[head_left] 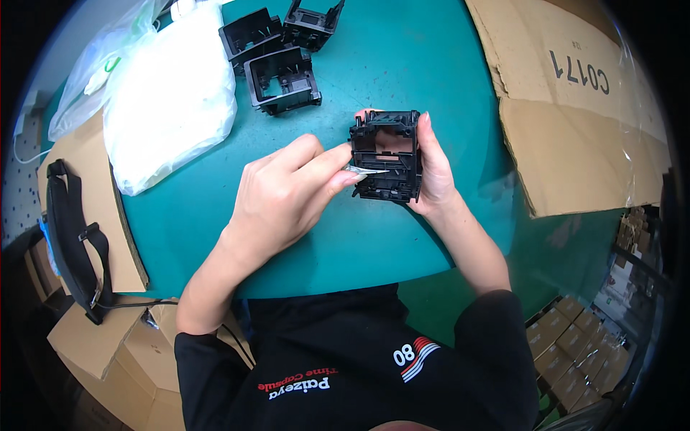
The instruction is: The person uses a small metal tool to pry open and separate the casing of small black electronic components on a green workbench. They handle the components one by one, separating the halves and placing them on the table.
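My right hand (437, 176) grips a black plastic frame (415, 154) by its right side, thumb along the edge and the other fingers partly hidden behind it. The frame is held above the green table, its openings facing up, with fingers showing through one of them. From the left, my left hand (277, 190) reaches to the frame's near left part. Pinched between its thumb and fingers are silvery pointed tweezers (369, 171), their tip over the frame's inner bars. Whether the tip grips a small part cannot be made out.
Several similar black plastic housings (284, 79) stand at the back of the green table (330, 244). A white plastic bag (172, 93) lies to the left, beside cardboard with a black strap (72, 230). On the right lies a large cardboard box (575, 136); an opened carton (136, 359) stands lower left.
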The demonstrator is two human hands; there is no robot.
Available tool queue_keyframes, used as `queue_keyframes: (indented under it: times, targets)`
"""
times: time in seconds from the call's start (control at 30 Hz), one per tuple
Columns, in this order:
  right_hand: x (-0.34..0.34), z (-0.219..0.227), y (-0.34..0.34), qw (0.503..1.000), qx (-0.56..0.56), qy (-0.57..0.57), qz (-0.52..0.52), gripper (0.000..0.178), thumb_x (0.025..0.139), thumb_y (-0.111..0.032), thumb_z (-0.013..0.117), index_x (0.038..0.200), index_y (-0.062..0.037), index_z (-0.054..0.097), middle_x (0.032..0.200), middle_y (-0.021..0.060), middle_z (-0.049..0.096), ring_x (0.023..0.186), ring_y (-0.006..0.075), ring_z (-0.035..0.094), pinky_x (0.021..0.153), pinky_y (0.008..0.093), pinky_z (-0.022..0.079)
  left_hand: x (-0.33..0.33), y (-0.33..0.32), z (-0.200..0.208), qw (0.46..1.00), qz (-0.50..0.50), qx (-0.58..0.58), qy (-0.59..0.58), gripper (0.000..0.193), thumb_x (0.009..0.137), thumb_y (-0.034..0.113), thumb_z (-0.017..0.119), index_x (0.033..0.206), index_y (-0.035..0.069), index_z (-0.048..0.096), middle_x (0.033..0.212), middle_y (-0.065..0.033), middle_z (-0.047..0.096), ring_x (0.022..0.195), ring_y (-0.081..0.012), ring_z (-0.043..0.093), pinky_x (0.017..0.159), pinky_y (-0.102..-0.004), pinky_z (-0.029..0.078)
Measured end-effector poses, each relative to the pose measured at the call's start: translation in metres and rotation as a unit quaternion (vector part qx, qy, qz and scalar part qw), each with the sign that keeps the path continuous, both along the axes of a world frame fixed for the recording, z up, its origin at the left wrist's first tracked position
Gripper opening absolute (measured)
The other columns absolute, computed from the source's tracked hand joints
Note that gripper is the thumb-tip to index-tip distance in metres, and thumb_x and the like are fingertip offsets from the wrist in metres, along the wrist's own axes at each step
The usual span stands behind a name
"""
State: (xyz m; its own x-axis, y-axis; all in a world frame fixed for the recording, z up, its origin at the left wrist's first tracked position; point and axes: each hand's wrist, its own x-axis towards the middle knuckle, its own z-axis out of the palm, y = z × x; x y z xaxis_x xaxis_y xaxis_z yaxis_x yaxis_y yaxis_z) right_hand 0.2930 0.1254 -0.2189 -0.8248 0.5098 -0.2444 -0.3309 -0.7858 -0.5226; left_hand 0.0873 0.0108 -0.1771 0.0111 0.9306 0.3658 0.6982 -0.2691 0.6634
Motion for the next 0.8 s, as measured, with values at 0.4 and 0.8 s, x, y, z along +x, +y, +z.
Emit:
queue_keyframes:
  times: [0.4, 0.8]
  targets:
    - [-0.001, 0.006, -0.008, 0.997, 0.053, -0.049, -0.017, 0.067, 0.109, -0.058, 0.043, 0.144, -0.0013, 0.052, 0.134, 0.0170, 0.065, 0.121, 0.0249, 0.067, 0.102, 0.0421, 0.059, 0.002, -0.003, 0.008, 1.000, 0.004, 0.004, 0.014, 0.020, 0.089, 0.012, 0.079, 0.105, 0.003, 0.072, 0.077, -0.0082, 0.056, 0.060, -0.0252, 0.058, 0.055, -0.0364, 0.047]
    - [-0.002, 0.008, -0.012, 0.996, 0.081, -0.042, -0.007, 0.068, 0.107, -0.058, 0.051, 0.144, -0.0013, 0.050, 0.132, 0.0181, 0.064, 0.120, 0.0249, 0.067, 0.102, 0.0422, 0.059, 0.005, -0.005, 0.007, 0.999, 0.009, 0.035, 0.021, 0.023, 0.086, 0.015, 0.081, 0.104, 0.003, 0.072, 0.075, -0.0076, 0.055, 0.059, -0.0253, 0.059, 0.054, -0.0369, 0.047]
